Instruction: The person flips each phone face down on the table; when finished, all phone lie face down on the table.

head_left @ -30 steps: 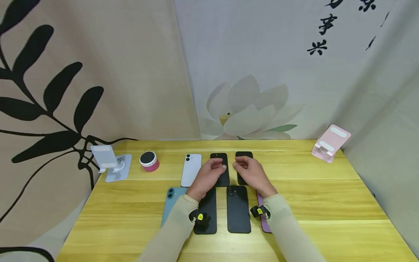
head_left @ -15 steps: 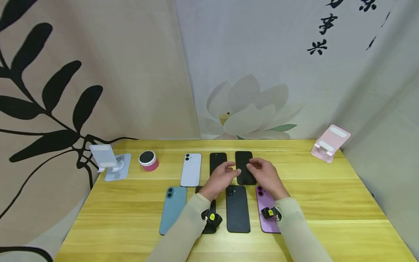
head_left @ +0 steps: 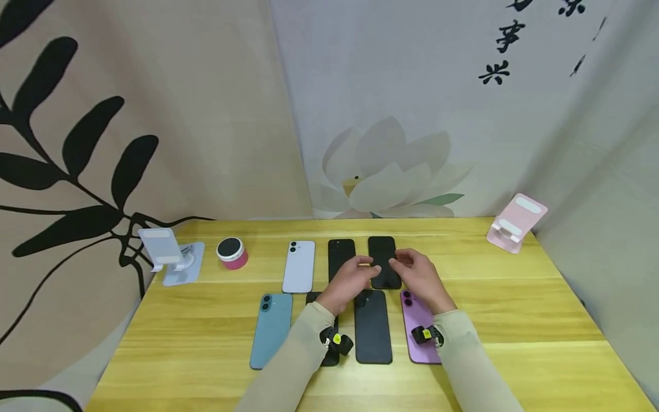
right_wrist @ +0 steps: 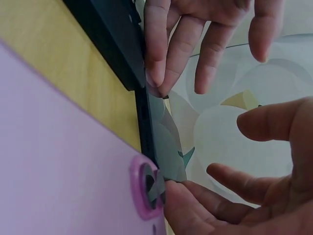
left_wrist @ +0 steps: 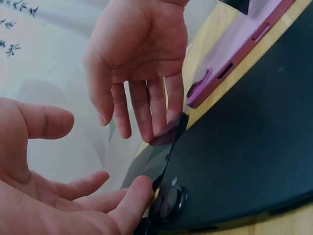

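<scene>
A glossy black smartphone [head_left: 382, 257] lies flat in the back row, its surface mirroring the wall cloth and fingers. My left hand [head_left: 351, 285] is at its left edge with thumb and finger tips, while my right hand [head_left: 421, 280] is at its right edge. The fingers of both hands look relaxed and loosely bent. Another black phone [head_left: 341, 253] lies partly behind the left hand. In front are a dark grey phone [head_left: 373, 332] and a purple phone [head_left: 418, 320], partly covered by the right wrist. The left forearm hides much of a black phone [head_left: 329, 359].
A white phone [head_left: 298, 266] and a blue phone [head_left: 271, 329] lie to the left. Farther left are a pink jar [head_left: 234, 262] with a black-topped lid and a pale blue phone stand [head_left: 183, 274]. A pink phone stand [head_left: 516, 223] is at the back right of the wooden table [head_left: 515, 320].
Over the second, both hands have shifted right, from above the gap between the two black back-row phones to the sides of the right one. Since half a second ago they have barely moved.
</scene>
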A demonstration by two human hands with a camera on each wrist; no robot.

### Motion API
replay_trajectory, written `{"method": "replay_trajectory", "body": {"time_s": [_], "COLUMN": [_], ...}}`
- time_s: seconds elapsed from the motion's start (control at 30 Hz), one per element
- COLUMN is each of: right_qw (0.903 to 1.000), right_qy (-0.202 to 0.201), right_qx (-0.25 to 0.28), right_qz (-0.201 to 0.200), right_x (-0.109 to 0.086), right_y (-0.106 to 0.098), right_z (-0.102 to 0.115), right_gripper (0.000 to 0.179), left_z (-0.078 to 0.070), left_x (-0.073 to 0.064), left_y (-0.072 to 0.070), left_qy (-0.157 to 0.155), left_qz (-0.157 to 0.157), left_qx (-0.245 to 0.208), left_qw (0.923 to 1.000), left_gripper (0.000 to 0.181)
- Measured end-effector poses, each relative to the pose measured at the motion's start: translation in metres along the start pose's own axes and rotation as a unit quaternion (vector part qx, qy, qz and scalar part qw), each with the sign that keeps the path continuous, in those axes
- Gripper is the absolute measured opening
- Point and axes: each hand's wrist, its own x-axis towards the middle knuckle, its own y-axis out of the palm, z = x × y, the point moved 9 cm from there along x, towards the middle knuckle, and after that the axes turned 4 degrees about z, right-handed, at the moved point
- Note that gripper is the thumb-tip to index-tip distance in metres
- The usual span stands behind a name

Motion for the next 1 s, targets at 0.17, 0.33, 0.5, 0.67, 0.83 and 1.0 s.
{"method": "replay_trajectory", "body": {"time_s": [0.17,0.33,0.5,0.67,0.83,1.0], "right_qw": [0.9999,0.9996,0.9991,0.9987,0.9993,0.9998], "right_qy": [-0.010,-0.020,-0.026,-0.029,-0.028,-0.021], "right_qx": [0.001,-0.007,-0.023,-0.031,-0.022,0.003], "right_qz": [-0.004,-0.017,-0.025,-0.029,-0.011,0.006], "right_x": [0.000,-0.002,-0.005,-0.004,-0.001,0.000], "right_y": [0.001,0.002,0.002,0.002,0.008,0.014], "right_z": [0.002,0.001,0.003,0.005,0.006,0.005], "right_gripper": [0.053,0.050,0.048,0.047,0.047,0.047], "left_z": [-0.001,0.000,0.004,0.001,0.000,0.001], "left_x": [0.000,0.000,0.002,0.003,0.007,0.010], "left_y": [-0.001,-0.005,-0.009,-0.009,-0.008,-0.004], "left_qy": [0.009,0.021,0.019,0.030,0.031,0.034], "left_qz": [-0.013,-0.036,-0.046,-0.038,-0.034,-0.018], "left_qx": [-0.018,-0.054,-0.079,-0.104,-0.133,-0.151], "left_qw": [0.9997,0.9977,0.9957,0.9934,0.9901,0.9878], "left_gripper": [0.058,0.052,0.049,0.052,0.055,0.052]}}
